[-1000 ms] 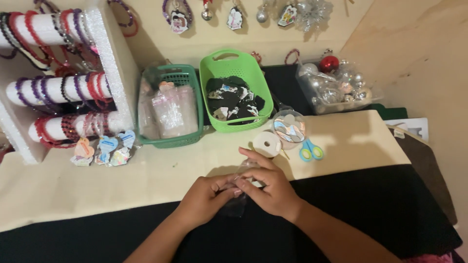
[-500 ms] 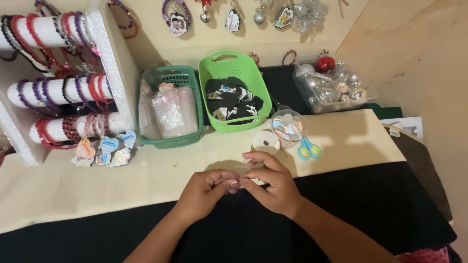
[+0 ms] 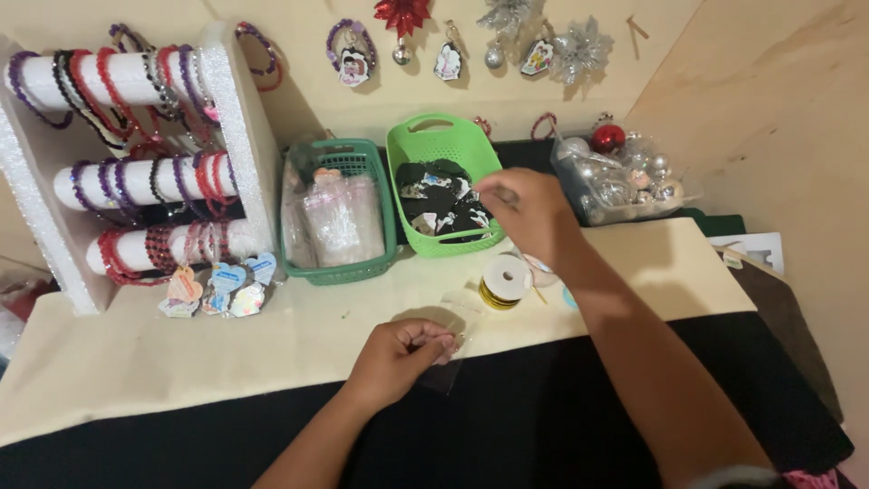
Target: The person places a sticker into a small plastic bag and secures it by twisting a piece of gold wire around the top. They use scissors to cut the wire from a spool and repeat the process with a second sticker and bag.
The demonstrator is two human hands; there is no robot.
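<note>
My left hand (image 3: 398, 355) rests at the edge of the cream tabletop and pinches a small clear plastic bag (image 3: 450, 369) by its top. My right hand (image 3: 527, 215) is stretched out over the front right of the light green basket (image 3: 434, 127), which holds black cards with small picture pieces. Its fingers are drawn together and blurred, and I cannot tell whether anything is between them. A white spool of gold thread (image 3: 505, 279) lies between my two hands.
A dark green basket (image 3: 378, 226) of clear bags stands left of the light green one. A white bracelet stand (image 3: 244, 136) fills the left, with heart tags (image 3: 217, 288) at its foot. A clear box of ornaments (image 3: 625, 186) sits at the back right. Black cloth (image 3: 561, 407) covers the near edge.
My right hand left the bag and moved up and away to the light green basket. The left hand alone now holds the bag. The camera view tilted slightly.
</note>
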